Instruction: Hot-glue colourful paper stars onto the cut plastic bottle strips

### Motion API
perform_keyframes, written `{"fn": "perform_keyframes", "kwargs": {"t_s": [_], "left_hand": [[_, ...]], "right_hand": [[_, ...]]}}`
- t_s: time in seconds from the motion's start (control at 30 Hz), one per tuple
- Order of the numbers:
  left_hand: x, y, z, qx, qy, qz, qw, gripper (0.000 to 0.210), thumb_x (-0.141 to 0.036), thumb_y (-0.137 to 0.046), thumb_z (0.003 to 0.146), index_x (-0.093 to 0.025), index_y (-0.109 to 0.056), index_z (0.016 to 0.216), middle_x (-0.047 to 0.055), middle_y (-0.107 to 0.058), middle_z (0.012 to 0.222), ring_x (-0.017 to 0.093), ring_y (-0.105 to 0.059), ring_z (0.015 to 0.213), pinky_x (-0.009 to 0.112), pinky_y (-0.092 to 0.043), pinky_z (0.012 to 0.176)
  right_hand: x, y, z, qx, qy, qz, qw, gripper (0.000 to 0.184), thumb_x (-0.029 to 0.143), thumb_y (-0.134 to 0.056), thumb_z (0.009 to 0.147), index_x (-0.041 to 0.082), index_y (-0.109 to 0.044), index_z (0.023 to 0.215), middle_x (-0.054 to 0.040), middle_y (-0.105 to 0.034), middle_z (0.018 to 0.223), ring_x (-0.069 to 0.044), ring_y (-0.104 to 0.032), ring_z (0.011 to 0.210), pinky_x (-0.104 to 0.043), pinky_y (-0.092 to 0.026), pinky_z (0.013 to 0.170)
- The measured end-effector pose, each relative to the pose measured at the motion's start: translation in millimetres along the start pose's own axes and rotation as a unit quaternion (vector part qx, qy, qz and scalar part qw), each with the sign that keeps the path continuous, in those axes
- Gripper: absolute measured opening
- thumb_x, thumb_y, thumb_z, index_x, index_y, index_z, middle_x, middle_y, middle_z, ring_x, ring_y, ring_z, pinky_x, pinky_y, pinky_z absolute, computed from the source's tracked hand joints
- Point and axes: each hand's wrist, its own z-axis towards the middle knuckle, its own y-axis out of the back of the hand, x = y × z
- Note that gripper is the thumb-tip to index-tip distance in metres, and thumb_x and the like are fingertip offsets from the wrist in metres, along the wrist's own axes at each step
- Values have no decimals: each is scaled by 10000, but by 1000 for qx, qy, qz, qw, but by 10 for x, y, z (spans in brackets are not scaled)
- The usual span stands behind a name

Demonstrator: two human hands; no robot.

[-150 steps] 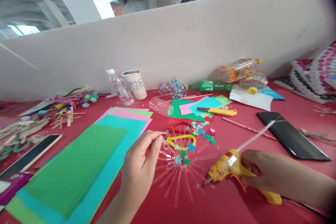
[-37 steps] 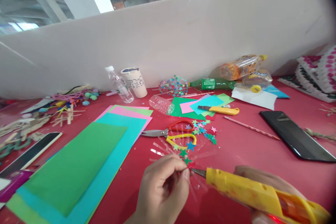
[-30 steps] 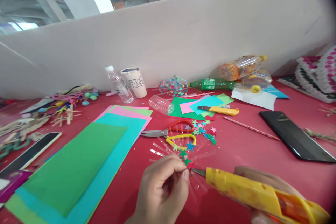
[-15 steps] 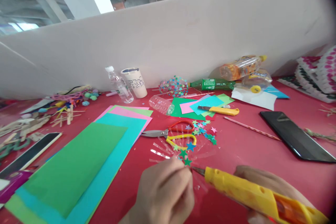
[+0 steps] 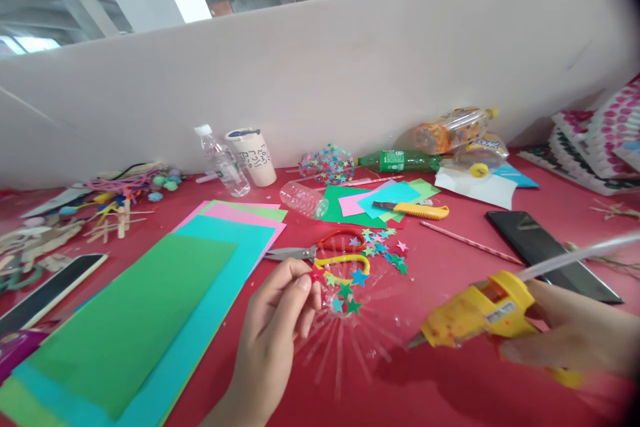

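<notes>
My left hand (image 5: 275, 327) pinches a small red paper star (image 5: 317, 275) between thumb and fingers, over the table. Just right of it, a cut clear plastic piece (image 5: 337, 353) lies with its strips fanned outward; blue and green paper stars (image 5: 345, 291) sit on and around it. My right hand (image 5: 560, 330) grips a yellow glue gun (image 5: 470, 317), nozzle pointing left and down, with a clear glue stick (image 5: 580, 256) sticking out of its back. Red-and-yellow-handled scissors (image 5: 295, 253) lie behind the plastic piece, beside a scatter of small stars (image 5: 383, 240).
Coloured paper sheets (image 5: 150, 307) lie at left. Behind are a clear bottle (image 5: 223, 163), a cup (image 5: 253, 157), a star-covered bottle piece (image 5: 327, 165) and a green bottle (image 5: 400, 161). A yellow cutter (image 5: 420, 211) rests on paper; a phone (image 5: 540, 247) lies at right. A white wall (image 5: 300, 87) stands behind.
My left hand has lifted up and left from the plastic piece and now holds a red star. My right hand has drawn the glue gun away rightward and turned it. A light-blue star now shows.
</notes>
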Motion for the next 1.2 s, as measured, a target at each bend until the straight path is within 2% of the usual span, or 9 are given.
{"fn": "perform_keyframes", "kwargs": {"t_s": [0.17,0.33,0.53,0.6,0.7,0.8,1.0,1.1,1.2], "left_hand": [[-19,-3,-12,30,-1,24,999,247,-349,-501,922,-199,-532,727,-62,-496,605,54,-351,460,193,-274,469],[-43,16,-35,79,35,-16,996,227,-368,-514,915,-202,-530,761,-64,-508,629,46,-355,461,186,-260,460],[-77,76,-9,134,63,-51,988,245,-326,-505,912,-182,-506,714,-60,-502,604,38,-355,449,174,-259,449],[-98,85,1,160,106,-80,978,228,-297,-505,897,-181,-499,701,-54,-501,581,41,-344,433,171,-237,419],[-123,74,-8,171,188,-120,960,169,-276,-526,863,-189,-515,718,-46,-514,556,49,-349,415,165,-200,374],[-130,49,-38,190,235,-154,941,161,-260,-558,827,-179,-530,691,-38,-511,544,44,-353,408,163,-182,362],[-112,5,-81,213,288,-195,913,67,-238,-614,740,-174,-598,753,-21,-543,593,49,-411,443,162,-187,383],[-119,20,-73,226,252,-143,930,155,-314,-592,807,-182,-592,726,-33,-514,554,46,-352,413,173,-179,375],[-144,95,-12,145,73,-2,987,179,-370,-550,884,-223,-614,804,-49,-510,572,69,-382,461,179,-270,416]], "right_hand": [[137,130,94,228,-99,-30,968,168,268,-554,796,227,-663,675,-26,-681,622,-176,-628,529,-231,-445,454],[369,118,198,320,-61,-146,934,403,495,-425,916,227,-704,801,-60,-712,799,-224,-667,698,-293,-481,649],[431,62,222,256,-3,-278,926,294,412,-482,869,217,-666,749,-107,-698,781,-292,-635,672,-387,-436,632],[576,63,238,218,63,-279,933,234,382,-472,885,239,-645,817,-88,-677,835,-277,-624,724,-388,-439,661],[948,25,260,139,264,-169,939,150,290,-444,945,263,-577,880,-15,-628,810,-170,-592,677,-283,-451,606],[1314,-93,283,72,394,-95,912,78,180,-513,923,235,-550,965,-7,-620,798,-145,-573,683,-253,-453,610],[1497,-294,308,51,490,-90,866,218,23,-460,885,174,-587,976,-43,-661,798,-165,-604,717,-290,-474,655],[1424,-270,315,49,487,-100,866,179,36,-473,886,166,-572,957,-32,-647,767,-156,-590,686,-286,-471,646],[1333,-179,359,54,411,-89,906,119,86,-493,897,198,-533,900,4,-603,737,-120,-550,635,-242,-443,587]]}}
